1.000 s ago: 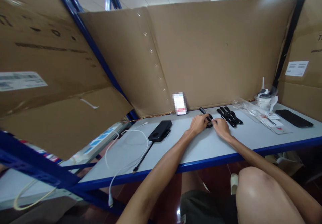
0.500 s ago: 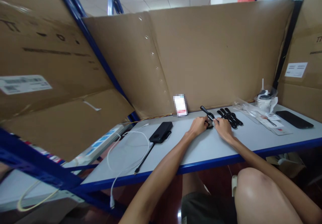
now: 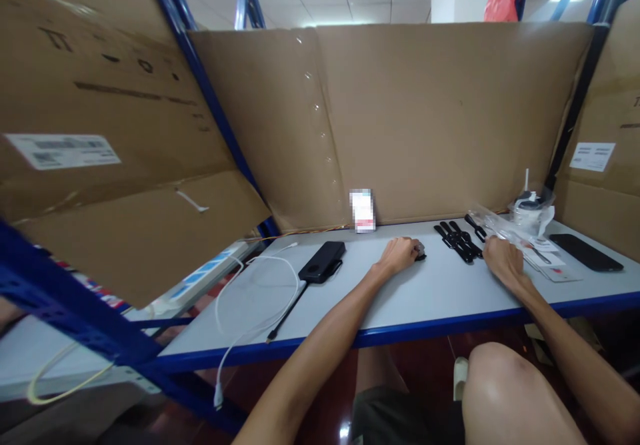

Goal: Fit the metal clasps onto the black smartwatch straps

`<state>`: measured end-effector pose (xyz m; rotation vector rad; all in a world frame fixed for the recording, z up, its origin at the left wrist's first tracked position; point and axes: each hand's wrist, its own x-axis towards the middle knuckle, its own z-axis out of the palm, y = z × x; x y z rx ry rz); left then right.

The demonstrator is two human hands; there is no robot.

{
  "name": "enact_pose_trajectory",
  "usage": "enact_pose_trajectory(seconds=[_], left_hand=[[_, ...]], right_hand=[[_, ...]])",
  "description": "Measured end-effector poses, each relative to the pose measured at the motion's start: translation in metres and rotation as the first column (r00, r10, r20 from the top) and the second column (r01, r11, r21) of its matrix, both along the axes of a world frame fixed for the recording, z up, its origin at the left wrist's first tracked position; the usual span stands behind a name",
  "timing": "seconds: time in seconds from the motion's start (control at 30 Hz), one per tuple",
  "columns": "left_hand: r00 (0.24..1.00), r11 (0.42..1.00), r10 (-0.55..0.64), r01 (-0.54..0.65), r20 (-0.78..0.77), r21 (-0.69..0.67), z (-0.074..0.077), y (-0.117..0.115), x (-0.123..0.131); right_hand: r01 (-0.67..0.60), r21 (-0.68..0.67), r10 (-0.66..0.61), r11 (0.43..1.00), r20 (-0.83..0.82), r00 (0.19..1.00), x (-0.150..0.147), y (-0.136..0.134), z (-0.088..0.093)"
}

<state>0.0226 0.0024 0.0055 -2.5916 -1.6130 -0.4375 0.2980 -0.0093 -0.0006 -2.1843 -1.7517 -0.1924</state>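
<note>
On the grey tabletop (image 3: pixel 370 291), my left hand (image 3: pixel 399 255) is closed around a small grey and black piece (image 3: pixel 421 253) whose kind I cannot make out. My right hand (image 3: pixel 503 259), farther right, grips the near end of a slim black tool (image 3: pixel 475 226) with a slotted middle. That tool lies just right of several similar black tools (image 3: pixel 457 241), set side by side at a slant. The fingers of my right hand cover the tool's near end.
Clear plastic packaging (image 3: pixel 493 221) lies beyond my right hand, near a lidded cup (image 3: pixel 527 211) and a black phone (image 3: pixel 586 252). Left are a black power bank (image 3: pixel 323 262) and white cable (image 3: pixel 295 278). A blurred, lit screen (image 3: pixel 363 211) leans against the cardboard (image 3: pixel 425 118).
My right hand has moved right with the black tool, away from my left hand, to beside the row of tools. My left hand stays near its place, holding the small piece.
</note>
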Motion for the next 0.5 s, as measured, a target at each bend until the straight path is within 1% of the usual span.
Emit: enact_pose_trajectory(seconds=[0.1,0.17,0.27,0.5], left_hand=[[1.000,1.000,0.006,-0.006,0.008,-0.006,0.001,-0.001,0.001],[1.000,1.000,0.007,-0.007,0.007,-0.007,0.001,-0.001,0.000],[1.000,1.000,0.009,-0.009,0.002,-0.006,0.000,0.000,-0.001],[1.000,1.000,0.000,0.001,-0.016,0.025,-0.002,0.000,-0.001]], right_hand=[[0.005,-0.050,-0.005,0.999,0.016,1.000,0.005,0.005,-0.008],[-0.004,-0.097,0.005,0.995,0.015,1.000,0.005,0.008,-0.010],[-0.025,-0.145,0.025,0.989,-0.002,1.000,0.002,0.015,-0.008],[-0.079,-0.207,0.077,0.975,-0.018,0.997,-0.002,0.028,-0.002]])
